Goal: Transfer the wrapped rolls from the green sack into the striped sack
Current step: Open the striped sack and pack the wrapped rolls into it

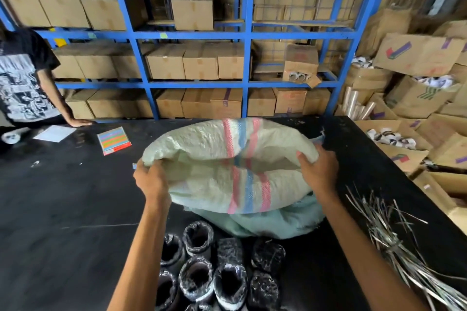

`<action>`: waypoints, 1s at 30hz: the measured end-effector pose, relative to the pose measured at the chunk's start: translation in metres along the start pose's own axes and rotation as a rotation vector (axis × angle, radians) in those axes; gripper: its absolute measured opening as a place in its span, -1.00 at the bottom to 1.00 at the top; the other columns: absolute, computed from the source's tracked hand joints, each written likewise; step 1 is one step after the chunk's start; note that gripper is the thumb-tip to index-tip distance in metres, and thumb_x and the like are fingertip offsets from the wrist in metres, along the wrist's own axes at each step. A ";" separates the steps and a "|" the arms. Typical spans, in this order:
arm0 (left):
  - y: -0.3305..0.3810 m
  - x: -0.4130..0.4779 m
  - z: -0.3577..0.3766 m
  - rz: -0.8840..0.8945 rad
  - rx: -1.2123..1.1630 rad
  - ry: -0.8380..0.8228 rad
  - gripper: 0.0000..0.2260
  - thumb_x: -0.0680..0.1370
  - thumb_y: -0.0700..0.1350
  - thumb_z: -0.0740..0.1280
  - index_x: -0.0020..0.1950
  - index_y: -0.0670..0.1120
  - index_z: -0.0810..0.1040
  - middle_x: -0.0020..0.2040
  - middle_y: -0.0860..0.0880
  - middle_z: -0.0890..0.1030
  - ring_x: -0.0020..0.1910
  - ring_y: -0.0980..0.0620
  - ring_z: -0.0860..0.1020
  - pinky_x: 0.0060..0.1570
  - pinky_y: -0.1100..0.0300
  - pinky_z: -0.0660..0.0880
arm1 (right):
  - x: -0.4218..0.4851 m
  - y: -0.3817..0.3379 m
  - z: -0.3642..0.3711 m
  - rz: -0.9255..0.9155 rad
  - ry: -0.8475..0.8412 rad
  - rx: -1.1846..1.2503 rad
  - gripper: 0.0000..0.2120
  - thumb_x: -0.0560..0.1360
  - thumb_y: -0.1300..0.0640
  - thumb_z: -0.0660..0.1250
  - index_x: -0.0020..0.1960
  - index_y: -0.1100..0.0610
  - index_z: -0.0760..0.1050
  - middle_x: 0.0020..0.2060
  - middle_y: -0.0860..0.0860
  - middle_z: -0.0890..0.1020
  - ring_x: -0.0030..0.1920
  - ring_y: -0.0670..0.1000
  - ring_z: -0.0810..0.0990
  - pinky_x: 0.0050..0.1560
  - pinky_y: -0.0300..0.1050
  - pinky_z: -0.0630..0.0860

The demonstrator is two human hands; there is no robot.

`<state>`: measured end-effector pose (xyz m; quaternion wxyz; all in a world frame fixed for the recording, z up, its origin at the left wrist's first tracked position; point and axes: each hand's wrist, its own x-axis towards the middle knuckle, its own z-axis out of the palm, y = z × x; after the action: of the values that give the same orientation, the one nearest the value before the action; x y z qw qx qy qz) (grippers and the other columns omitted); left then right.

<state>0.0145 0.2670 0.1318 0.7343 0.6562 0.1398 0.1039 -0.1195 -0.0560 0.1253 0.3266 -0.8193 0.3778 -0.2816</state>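
A pale woven striped sack with red and blue bands lies at the middle of the black table. My left hand grips its left rim and my right hand grips its right rim, holding the mouth spread towards me. Under it lies the crumpled green sack. Several black rolls wrapped in clear film stand and lie in a cluster on the table between my forearms, outside both sacks.
A bundle of silvery strips lies at the right of the table. A colourful pad and a white sheet lie far left, near another person who leans on the table. Blue shelves of cartons stand behind.
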 end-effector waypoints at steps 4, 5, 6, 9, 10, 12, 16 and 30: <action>0.015 -0.018 0.023 0.008 0.083 -0.012 -0.72 0.48 -0.15 0.27 0.18 -0.17 0.50 -0.04 -0.06 0.59 0.05 -0.21 0.60 0.00 -0.03 0.55 | -0.021 -0.043 0.021 0.162 0.133 0.193 -0.60 0.60 0.06 0.31 0.39 0.13 0.37 0.26 0.21 0.56 0.27 0.26 0.54 0.24 0.22 0.52; 0.019 -0.022 0.025 0.057 0.182 -0.010 -0.70 0.50 -0.10 0.33 0.19 -0.16 0.45 -0.09 -0.02 0.56 0.00 -0.19 0.59 -0.05 0.04 0.49 | -0.022 -0.049 0.026 0.178 0.153 0.237 -0.61 0.62 0.06 0.27 0.40 0.14 0.34 0.27 0.23 0.55 0.27 0.27 0.54 0.23 0.22 0.53; 0.025 -0.025 0.023 0.108 0.292 -0.012 -0.61 0.48 -0.02 0.41 0.22 -0.12 0.40 -0.11 0.00 0.55 -0.05 -0.16 0.58 -0.07 0.07 0.44 | -0.025 -0.057 0.029 0.187 0.160 0.266 -0.63 0.64 0.05 0.23 0.40 0.15 0.33 0.26 0.24 0.54 0.26 0.28 0.54 0.22 0.22 0.54; 0.036 -0.022 0.010 0.226 0.531 -0.004 -0.33 0.33 0.21 0.56 0.24 -0.01 0.29 -0.11 -0.02 0.55 -0.11 -0.20 0.58 -0.11 0.03 0.44 | -0.027 -0.071 0.037 0.101 0.174 0.269 -0.63 0.65 0.02 0.20 0.37 0.20 0.35 0.22 0.25 0.57 0.23 0.28 0.56 0.18 0.18 0.56; 0.038 -0.016 0.004 0.243 0.572 0.002 -0.28 0.29 0.27 0.57 0.24 -0.01 0.29 -0.12 -0.02 0.54 -0.09 -0.22 0.59 -0.12 0.02 0.44 | -0.028 -0.075 0.038 0.040 0.176 0.247 -0.63 0.65 0.02 0.21 0.36 0.21 0.36 0.20 0.25 0.58 0.21 0.28 0.56 0.17 0.17 0.56; 0.040 -0.002 -0.010 0.271 0.605 0.035 -0.27 0.29 0.35 0.53 0.20 -0.04 0.33 -0.12 -0.07 0.57 -0.05 -0.26 0.61 -0.15 0.02 0.41 | -0.034 -0.082 0.038 -0.078 0.178 0.199 -0.62 0.64 -0.01 0.24 0.33 0.22 0.37 0.17 0.23 0.60 0.19 0.27 0.57 0.13 0.14 0.56; 0.041 0.025 -0.034 0.302 0.536 0.083 -0.46 0.41 0.37 0.40 0.14 -0.02 0.49 -0.05 -0.11 0.67 -0.01 -0.29 0.61 -0.10 -0.02 0.46 | -0.050 -0.094 0.046 -0.204 0.223 0.100 -0.62 0.63 -0.05 0.25 0.31 0.19 0.39 0.15 0.20 0.62 0.15 0.24 0.60 0.06 0.11 0.57; 0.080 0.175 -0.192 0.018 0.585 0.231 -0.30 0.35 0.49 0.30 0.09 -0.11 0.64 -0.01 -0.13 0.68 -0.01 -0.23 0.63 0.02 -0.06 0.57 | -0.100 -0.232 0.176 -0.301 0.003 -0.113 -0.56 0.63 -0.19 0.16 0.29 0.13 0.44 0.00 0.28 0.64 0.03 0.34 0.62 -0.01 0.15 0.54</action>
<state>0.1157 0.5146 0.1796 0.4925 0.8248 0.2403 0.1396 0.0508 0.1969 0.1665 0.2333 -0.8834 0.2664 -0.3069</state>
